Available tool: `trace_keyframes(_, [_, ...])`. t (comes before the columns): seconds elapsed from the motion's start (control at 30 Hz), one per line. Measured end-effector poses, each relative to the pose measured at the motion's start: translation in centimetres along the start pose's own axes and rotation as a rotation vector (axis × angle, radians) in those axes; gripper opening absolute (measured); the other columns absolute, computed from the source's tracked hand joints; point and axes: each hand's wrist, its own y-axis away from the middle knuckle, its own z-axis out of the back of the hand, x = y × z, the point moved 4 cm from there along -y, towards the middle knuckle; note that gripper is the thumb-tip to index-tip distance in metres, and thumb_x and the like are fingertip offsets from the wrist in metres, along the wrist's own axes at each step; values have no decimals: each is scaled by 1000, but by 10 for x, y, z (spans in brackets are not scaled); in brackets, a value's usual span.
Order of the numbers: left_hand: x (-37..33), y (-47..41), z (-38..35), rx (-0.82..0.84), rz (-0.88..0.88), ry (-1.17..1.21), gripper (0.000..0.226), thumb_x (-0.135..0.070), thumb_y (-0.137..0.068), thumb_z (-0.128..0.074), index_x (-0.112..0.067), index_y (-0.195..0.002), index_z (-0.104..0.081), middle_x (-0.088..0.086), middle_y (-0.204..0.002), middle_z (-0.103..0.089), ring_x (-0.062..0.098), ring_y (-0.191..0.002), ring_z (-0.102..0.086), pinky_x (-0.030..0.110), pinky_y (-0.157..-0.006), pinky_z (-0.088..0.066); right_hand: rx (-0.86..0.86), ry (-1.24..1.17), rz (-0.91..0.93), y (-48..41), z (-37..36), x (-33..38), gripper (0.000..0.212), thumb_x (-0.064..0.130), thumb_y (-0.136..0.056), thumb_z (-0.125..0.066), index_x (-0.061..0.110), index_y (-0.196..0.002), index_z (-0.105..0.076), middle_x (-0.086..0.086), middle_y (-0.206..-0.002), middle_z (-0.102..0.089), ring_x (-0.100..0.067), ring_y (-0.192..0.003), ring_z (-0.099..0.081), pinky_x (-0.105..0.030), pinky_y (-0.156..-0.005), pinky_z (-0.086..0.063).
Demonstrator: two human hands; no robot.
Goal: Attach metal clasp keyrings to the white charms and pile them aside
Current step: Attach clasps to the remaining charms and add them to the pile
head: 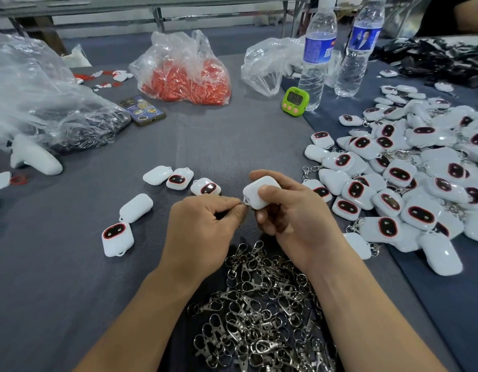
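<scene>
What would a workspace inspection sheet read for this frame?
Surface: grey cloth table, slightly wrinkled.
Job's things: held charm; keyring at its corner; clasp heap between the forearms; finished pile on the right; loose charms on the left.
Clutter: bag of red pieces, green timer, two water bottles, phone, clear bags.
Grippers: left hand pinches the keyring; right hand grips the held charm.
Cables: nothing seen.
Surroundings: metal table frames behind; another person's arm at top right.
</scene>
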Motion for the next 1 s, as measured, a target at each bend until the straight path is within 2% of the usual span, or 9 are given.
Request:
trace_keyframes(0.1, [-3, 1, 0, -29, -52, -116, 12, -33, -85, -69, -26, -81, -77, -9, -66, -66, 18, -65, -61, 29, -60, -43, -6, 27, 12, 0, 0, 0, 27, -5, -93, -55, 9, -105, -73, -10, -75, -66, -16, -48, -48, -24, -38, -33])
trace_keyframes(0.33, [-3, 2, 0, -14, -7, -176, 9, -34, -85, -72, -32, -82, -81, -10, -61, -67, 13, -64, -60, 21, -57, -42, 66, 60, 50, 3, -3, 0, 23, 0, -88, -66, 7, -109, -73, -7, -73, -64, -15, -56, -52, -23, -44, -40])
trace_keyframes(0.43, [-2, 1, 0, -10, 13, -277, 6, -29, -85, -77, -32, -86, -82, -10, -67, -70, 9, -65, -60, 28, -63, -47, 78, 90, 66, 3, -3, 1, 27, 4, -78, -70, 8, -105, -75, -6, -75, -65, -14, -58, -54, -22, -47, -44])
trace_keyframes(0.5, [1, 0, -1, 18, 79, -268, 7, -31, -86, -75, -34, -87, -81, -11, -69, -72, 8, -65, -63, 26, -64, -48, 64, 94, 60, 3, -2, 1, 22, -1, -85, -68, 7, -104, -75, -9, -77, -67, -15, -59, -56, -23, -49, -47])
trace_keyframes(0.57, [4, -1, -2, 55, 152, -174, 10, -31, -86, -73, -39, -83, -79, -16, -65, -71, 5, -65, -65, 20, -59, -48, 55, 71, 36, 2, -1, 2, 22, -5, -91, -60, 5, -106, -74, -12, -78, -69, -16, -59, -58, -24, -49, -48])
trace_keyframes(0.67, [11, -4, -2, 83, 263, 102, 27, -25, -85, -78, -51, -75, -76, -19, -68, -73, -1, -66, -68, 14, -63, -52, 62, -23, 0, 2, 0, 3, 25, -4, -94, -53, 1, -111, -70, -12, -80, -71, -15, -58, -60, -23, -49, -49])
trace_keyframes(0.77, [15, -8, -4, 109, 332, 358, 23, -16, -84, -80, -39, -80, -82, -5, -71, -76, 4, -67, -67, 19, -69, -54, 70, -99, -31, 1, -1, 4, 29, -7, -93, -49, 0, -113, -69, -14, -80, -71, -17, -58, -62, -22, -50, -52])
trace_keyframes(0.83, [16, -9, -4, 102, 349, 416, 19, -14, -85, -79, -32, -79, -83, -1, -67, -74, 5, -63, -62, 17, -65, -51, 70, -93, -33, 1, -2, 4, 30, -10, -92, -47, 0, -111, -69, -15, -79, -71, -18, -57, -62, -23, -50, -53])
trace_keyframes(1.0, [15, -10, -3, 36, 354, 448, 24, -8, -81, -79, -30, -71, -82, -1, -59, -67, 6, -58, -57, 16, -61, -48, 52, -33, -18, 2, -3, 3, 31, -14, -90, -49, 0, -107, -70, -14, -75, -69, -18, -56, -60, -24, -48, -51])
